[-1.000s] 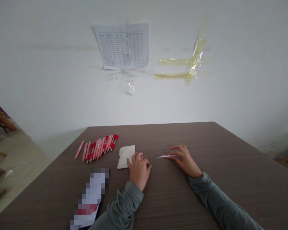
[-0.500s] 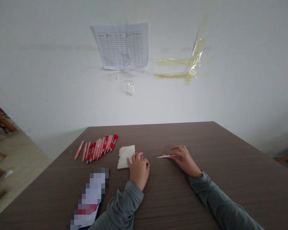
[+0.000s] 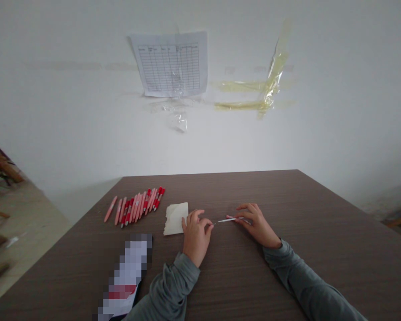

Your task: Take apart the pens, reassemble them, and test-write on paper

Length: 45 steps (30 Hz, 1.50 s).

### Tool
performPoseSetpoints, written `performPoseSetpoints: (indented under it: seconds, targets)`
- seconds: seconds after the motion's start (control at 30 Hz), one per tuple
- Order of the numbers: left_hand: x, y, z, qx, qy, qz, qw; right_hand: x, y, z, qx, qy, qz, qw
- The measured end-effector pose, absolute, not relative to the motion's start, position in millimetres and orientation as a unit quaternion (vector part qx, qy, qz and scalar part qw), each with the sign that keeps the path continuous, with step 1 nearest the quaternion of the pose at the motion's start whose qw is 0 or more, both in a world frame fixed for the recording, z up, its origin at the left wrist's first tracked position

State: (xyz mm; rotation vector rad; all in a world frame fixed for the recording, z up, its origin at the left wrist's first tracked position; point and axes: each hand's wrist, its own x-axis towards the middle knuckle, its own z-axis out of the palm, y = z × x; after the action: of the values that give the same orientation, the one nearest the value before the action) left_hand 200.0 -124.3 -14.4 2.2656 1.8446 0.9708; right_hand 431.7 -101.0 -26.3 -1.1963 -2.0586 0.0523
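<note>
My right hand [image 3: 258,226] pinches a thin white pen refill [image 3: 225,220] between thumb and fingers, its tip pointing left. A pinkish bit shows beside the refill at my fingertips; I cannot tell what it is. My left hand [image 3: 196,240] is closed in a pinch just left of that tip. A tiny dark thing [image 3: 215,224] sticks out from its fingertips, too small to name, close to the refill's point. Beside my left hand lies a torn piece of cream paper [image 3: 175,217], flat on the table.
A row of pink and red pens [image 3: 137,207] lies at the back left of the brown table [image 3: 240,276]. A blurred-out flat object [image 3: 128,272] with a dark edge lies at the front left. The wall [image 3: 240,147] behind bears a taped printed sheet [image 3: 170,64].
My left hand has moved slightly right, off the cream paper and towards the refill's tip. My right hand has stayed nearly still.
</note>
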Motion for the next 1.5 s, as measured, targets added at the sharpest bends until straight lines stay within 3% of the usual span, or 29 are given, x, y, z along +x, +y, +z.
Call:
performPoseSetpoints:
  seconds: [1.5]
  targets:
    - [203.0, -122.7, -22.9, 0.765, 0.551, 0.331, 0.036, 424.5, -105.8, -21.8, -0.436, -0.823, 0.049, 0.360]
